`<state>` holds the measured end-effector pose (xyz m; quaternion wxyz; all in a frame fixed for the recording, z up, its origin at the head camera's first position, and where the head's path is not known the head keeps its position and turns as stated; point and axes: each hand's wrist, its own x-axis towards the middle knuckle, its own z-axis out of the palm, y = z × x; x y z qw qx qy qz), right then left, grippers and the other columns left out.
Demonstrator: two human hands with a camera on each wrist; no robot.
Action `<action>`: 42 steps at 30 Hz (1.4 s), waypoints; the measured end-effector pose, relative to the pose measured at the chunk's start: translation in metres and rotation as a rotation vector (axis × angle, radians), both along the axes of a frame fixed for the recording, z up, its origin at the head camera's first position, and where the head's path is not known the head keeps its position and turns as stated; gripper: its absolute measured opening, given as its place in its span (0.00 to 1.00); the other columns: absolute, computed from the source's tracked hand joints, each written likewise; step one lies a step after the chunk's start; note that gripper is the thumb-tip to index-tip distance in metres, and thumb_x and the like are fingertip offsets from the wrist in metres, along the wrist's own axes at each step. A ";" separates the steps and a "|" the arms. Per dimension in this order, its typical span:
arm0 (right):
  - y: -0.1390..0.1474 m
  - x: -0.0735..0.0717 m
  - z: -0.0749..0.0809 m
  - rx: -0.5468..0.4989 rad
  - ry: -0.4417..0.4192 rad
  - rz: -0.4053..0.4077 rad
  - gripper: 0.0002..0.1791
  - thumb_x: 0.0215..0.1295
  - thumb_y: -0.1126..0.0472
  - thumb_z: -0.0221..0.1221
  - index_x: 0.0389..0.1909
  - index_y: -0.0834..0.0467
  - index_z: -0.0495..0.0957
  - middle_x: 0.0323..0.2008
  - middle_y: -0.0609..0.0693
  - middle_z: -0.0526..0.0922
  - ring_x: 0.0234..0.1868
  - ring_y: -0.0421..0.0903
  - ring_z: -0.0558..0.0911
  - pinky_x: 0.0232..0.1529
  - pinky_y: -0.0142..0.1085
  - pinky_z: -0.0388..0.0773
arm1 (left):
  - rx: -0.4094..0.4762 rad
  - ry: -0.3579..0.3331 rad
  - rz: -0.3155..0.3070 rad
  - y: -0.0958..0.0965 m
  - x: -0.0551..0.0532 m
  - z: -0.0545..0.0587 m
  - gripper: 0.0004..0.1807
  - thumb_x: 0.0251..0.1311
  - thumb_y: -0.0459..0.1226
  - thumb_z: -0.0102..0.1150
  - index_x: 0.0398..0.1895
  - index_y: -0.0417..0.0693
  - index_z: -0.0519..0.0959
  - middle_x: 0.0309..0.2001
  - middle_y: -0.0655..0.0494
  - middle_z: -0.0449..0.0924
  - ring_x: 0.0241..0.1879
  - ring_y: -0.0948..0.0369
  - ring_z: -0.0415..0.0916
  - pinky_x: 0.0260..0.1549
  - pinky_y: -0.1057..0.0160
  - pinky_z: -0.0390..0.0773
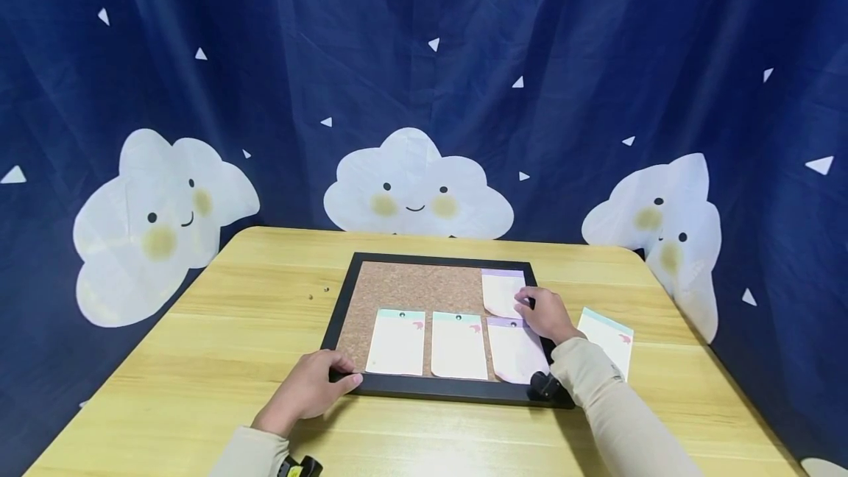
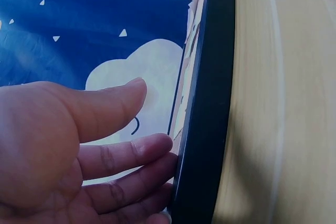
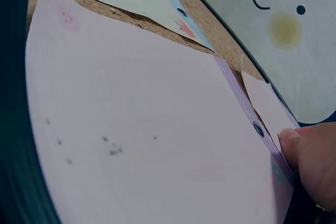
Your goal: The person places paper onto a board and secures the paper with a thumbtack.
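Observation:
A cork board (image 1: 424,282) in a black frame lies on the table. Two white note sheets with light blue tops and a lilac-topped sheet (image 1: 517,352) are pinned along its near half. Behind that sheet, another lilac-topped sheet (image 1: 500,293) lies at the far right corner, its right edge pinched by my right hand (image 1: 548,315). In the right wrist view the thumb (image 3: 291,140) presses on this sheet's near edge; the other fingers are hidden. My left hand (image 1: 311,387) rests at the frame's near left corner with fingers loosely extended, fingertips against the black frame in the left wrist view.
A loose blue-topped note sheet (image 1: 608,341) lies on the table right of the board, partly behind the right sleeve. Two small pins (image 1: 319,293) sit left of the board. A dark blue curtain (image 1: 411,35) with clouds hangs behind the table.

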<state>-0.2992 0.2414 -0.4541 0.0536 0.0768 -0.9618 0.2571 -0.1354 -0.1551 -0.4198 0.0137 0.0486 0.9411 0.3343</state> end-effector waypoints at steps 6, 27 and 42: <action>0.000 0.001 0.000 -0.001 -0.013 0.009 0.12 0.64 0.64 0.61 0.47 0.62 0.82 0.55 0.63 0.78 0.61 0.63 0.72 0.61 0.55 0.65 | 0.013 -0.022 -0.001 -0.001 -0.001 -0.002 0.06 0.58 0.40 0.67 0.33 0.50 0.81 0.32 0.62 0.79 0.40 0.58 0.77 0.48 0.50 0.74; 0.004 -0.003 0.003 -0.041 -0.063 0.015 0.13 0.63 0.63 0.62 0.48 0.62 0.81 0.55 0.63 0.78 0.60 0.63 0.72 0.61 0.56 0.65 | 0.020 0.019 0.055 -0.033 -0.039 0.014 0.09 0.63 0.40 0.63 0.38 0.42 0.80 0.32 0.56 0.79 0.34 0.60 0.76 0.34 0.58 0.77; 0.009 -0.006 0.004 -0.103 -0.082 0.026 0.15 0.60 0.65 0.65 0.48 0.63 0.82 0.58 0.62 0.77 0.62 0.64 0.69 0.62 0.55 0.63 | 0.025 -0.057 0.168 -0.076 -0.096 0.003 0.18 0.66 0.40 0.58 0.50 0.33 0.75 0.37 0.46 0.81 0.32 0.54 0.79 0.35 0.52 0.78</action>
